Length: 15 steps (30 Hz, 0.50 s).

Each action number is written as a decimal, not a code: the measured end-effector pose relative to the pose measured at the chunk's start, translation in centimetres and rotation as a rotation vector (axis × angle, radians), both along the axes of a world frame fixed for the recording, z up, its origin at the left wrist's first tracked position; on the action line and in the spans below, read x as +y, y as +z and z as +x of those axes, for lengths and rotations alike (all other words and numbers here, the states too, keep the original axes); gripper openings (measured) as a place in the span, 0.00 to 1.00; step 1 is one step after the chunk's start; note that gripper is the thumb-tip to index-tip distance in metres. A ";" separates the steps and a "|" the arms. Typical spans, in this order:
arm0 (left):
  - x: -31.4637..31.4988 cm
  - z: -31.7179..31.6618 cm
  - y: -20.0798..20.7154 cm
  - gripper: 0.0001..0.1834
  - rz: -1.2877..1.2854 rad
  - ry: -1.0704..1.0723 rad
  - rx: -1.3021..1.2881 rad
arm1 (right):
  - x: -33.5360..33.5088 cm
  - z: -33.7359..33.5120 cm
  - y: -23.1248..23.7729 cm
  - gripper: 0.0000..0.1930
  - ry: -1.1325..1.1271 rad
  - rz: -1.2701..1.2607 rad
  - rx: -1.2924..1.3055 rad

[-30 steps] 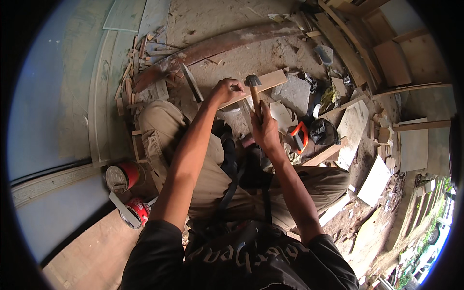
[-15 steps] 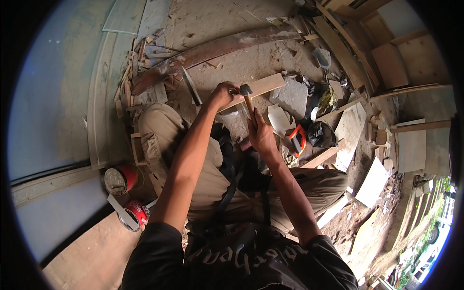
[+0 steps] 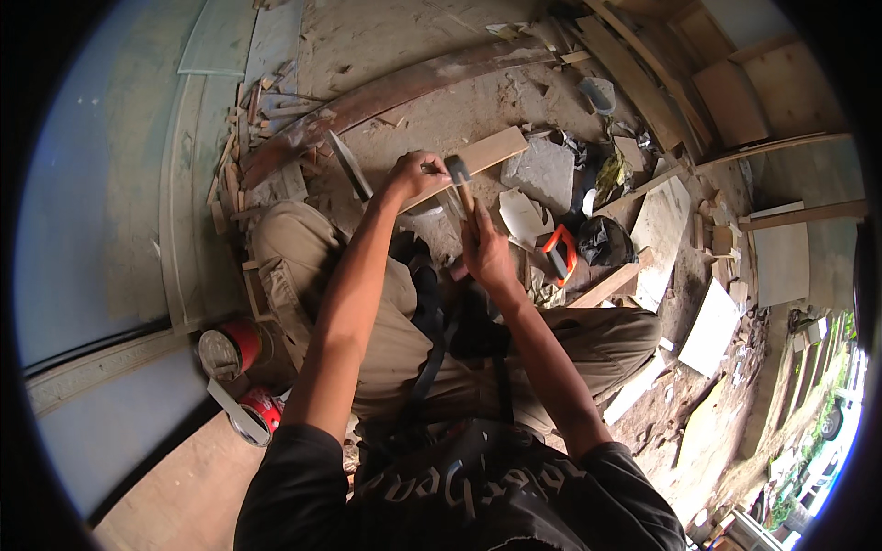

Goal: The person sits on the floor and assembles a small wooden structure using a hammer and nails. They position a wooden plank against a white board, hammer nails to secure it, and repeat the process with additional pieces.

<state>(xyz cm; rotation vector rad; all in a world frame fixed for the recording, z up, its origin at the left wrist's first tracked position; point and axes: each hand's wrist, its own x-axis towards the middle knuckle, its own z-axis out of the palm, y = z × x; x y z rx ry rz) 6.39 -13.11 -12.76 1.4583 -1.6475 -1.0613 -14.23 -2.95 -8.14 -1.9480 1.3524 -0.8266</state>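
Observation:
My right hand [image 3: 485,250] is wrapped round the wooden handle of a hammer [image 3: 458,173]. Its dark head is up by the fingertips of my left hand [image 3: 413,176]. Those left fingers are pinched together over a narrow wooden board [image 3: 493,151]; whatever they hold is too small to make out. The board slants away to the far right, past the hammer head, and its near part is partly behind my left hand and the hammer.
A grey block [image 3: 540,174] lies near the board's far end. To the right are an orange-framed tool [image 3: 568,255], a black plastic bag [image 3: 608,241] and wood scraps. Two red cans [image 3: 243,344] stand at my left. A long dark plank [image 3: 386,103] lies beyond.
The whole view has shifted slightly. Relative to the board, the hammer head is a little nearer to me. Both hands keep their grip, with the left still pinched beside the hammer head.

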 end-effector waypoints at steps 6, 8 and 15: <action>-0.3 0.1 -0.9 0.12 0.040 -0.007 0.010 | 1.4 -0.4 2.5 0.16 -0.257 0.291 -0.128; -0.4 0.2 -1.3 0.15 0.067 0.011 -0.033 | 1.6 -1.5 1.7 0.17 -0.311 0.227 -0.073; -1.1 0.5 -2.3 0.26 0.042 0.054 -0.039 | 3.0 -5.6 -2.7 0.28 -0.290 0.172 0.062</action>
